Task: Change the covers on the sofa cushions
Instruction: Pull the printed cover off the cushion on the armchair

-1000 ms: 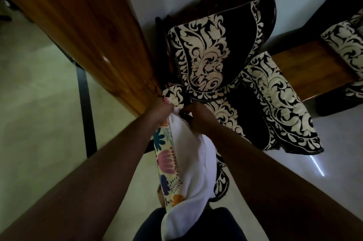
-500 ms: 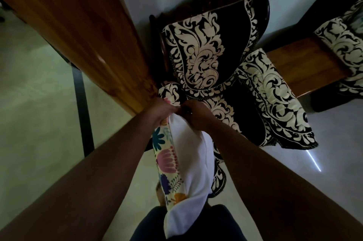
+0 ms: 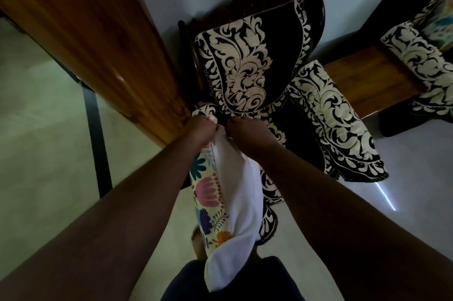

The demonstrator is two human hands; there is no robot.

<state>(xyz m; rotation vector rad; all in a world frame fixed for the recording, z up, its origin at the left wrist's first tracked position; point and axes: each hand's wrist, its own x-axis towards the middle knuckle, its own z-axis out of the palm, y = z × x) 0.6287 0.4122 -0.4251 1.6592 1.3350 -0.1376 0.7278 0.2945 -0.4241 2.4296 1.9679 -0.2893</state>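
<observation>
Left hand, right hand: both pinch floral cover top | white cushion inside, partly exposed

Armchair and pale floor

The dark wooden armchair at 12 o'clock carries black-and-cream damask throws; a wooden side surface stands at 2 o'clock on the tiled floor.

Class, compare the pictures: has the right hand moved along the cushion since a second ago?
No. The right hand stays at the cushion's top end, beside the left hand.
</observation>
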